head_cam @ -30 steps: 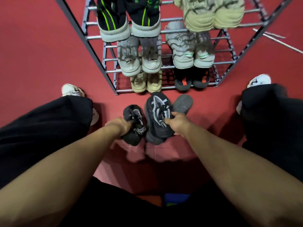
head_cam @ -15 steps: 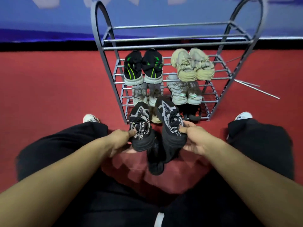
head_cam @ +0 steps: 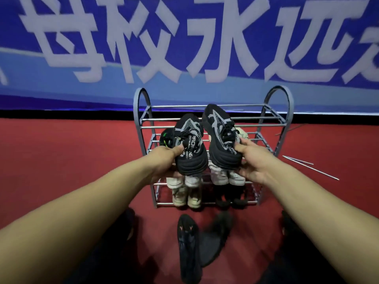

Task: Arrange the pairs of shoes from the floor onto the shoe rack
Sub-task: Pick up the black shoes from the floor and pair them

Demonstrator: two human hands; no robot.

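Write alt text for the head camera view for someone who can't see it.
Two hands lift a pair of black sneakers, the left hand gripping the left sneaker and the right hand the right sneaker, in front of a grey metal shoe rack whose lower shelves hold shoes. Another dark pair lies on the red floor.

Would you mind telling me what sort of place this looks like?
Probably an indoor hall or staged room, not a home: red carpet, a big blue banner with white lettering along the wall, and a metal shoe rack.
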